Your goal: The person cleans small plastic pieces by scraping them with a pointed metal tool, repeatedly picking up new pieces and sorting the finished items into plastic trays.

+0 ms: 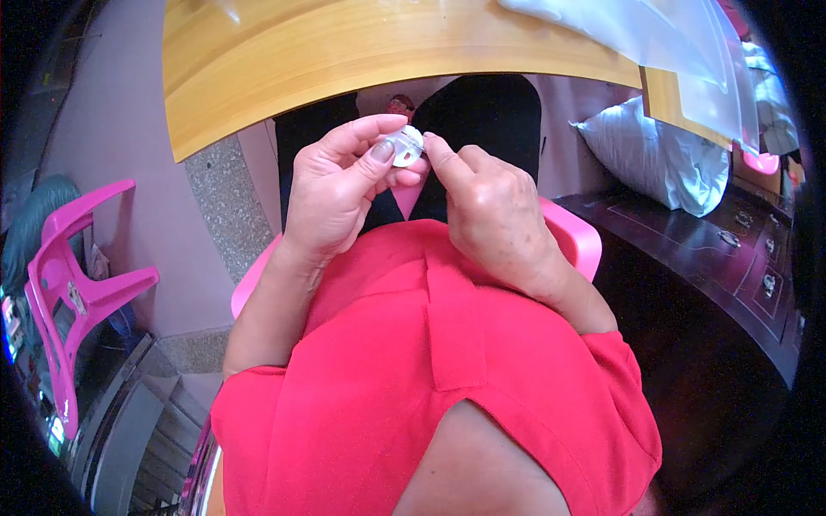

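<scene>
A small white plastic disc-like piece (pixel 404 148) with cut-out slots is held up over my lap, just below the table's near edge. My left hand (pixel 340 176) pinches it between thumb and index finger, the other fingers curled beneath. From the other side, my right hand (pixel 492 191) closes on the disc's right edge. Its index fingertip lies against the rim, while the thumb and the remaining fingers are mostly hidden. What exactly the piece is cannot be made out.
A wooden table (pixel 344 47) spans the top, with clear plastic sheeting (pixel 602 30) on its right. A stuffed white bag (pixel 658 159) rests on a dark panelled surface (pixel 731 232) at right. A pink plastic stool (pixel 73 292) lies tipped at left. I sit on a pink chair (pixel 575 241).
</scene>
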Demonstrator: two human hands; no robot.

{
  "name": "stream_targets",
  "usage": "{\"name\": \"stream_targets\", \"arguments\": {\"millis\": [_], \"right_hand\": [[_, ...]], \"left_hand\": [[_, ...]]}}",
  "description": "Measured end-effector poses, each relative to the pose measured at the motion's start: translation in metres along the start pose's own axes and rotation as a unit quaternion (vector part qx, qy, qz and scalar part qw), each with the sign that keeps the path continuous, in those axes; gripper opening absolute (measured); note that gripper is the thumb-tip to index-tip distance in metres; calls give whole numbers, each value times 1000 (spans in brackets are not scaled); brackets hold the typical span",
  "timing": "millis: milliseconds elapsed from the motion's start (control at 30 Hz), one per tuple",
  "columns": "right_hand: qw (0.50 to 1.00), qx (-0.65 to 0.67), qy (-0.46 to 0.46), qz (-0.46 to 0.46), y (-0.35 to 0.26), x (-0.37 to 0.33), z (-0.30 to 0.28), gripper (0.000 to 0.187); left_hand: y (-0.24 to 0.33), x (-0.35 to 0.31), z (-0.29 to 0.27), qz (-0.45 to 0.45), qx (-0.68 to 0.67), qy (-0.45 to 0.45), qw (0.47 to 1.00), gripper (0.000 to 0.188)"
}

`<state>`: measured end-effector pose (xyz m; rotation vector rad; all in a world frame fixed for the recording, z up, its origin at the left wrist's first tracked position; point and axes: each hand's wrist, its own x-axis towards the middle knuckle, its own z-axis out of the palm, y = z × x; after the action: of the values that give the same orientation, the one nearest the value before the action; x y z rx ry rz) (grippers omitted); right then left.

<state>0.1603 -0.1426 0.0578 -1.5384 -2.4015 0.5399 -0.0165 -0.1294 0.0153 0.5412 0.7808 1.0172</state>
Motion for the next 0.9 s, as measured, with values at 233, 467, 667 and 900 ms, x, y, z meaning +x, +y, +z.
{"name": "stream_targets", "arguments": {"millis": [233,467,667,900], "right_hand": [[1000,2,-8,8,-3,0,-1,27],[1000,-25,-6,-10,-1,2,2,26],[996,-83,4,-40,0,3,4,20],[985,-166,-26,-47,-7,3,1,22]], "left_hand": [[-2,-1,3,10,2,15,1000,26],[-3,-1,0,19,12,4,1000,26],[-4,0,0,32,28,3,999,25],[-9,-2,-1,51,84,9,995,23]]}}
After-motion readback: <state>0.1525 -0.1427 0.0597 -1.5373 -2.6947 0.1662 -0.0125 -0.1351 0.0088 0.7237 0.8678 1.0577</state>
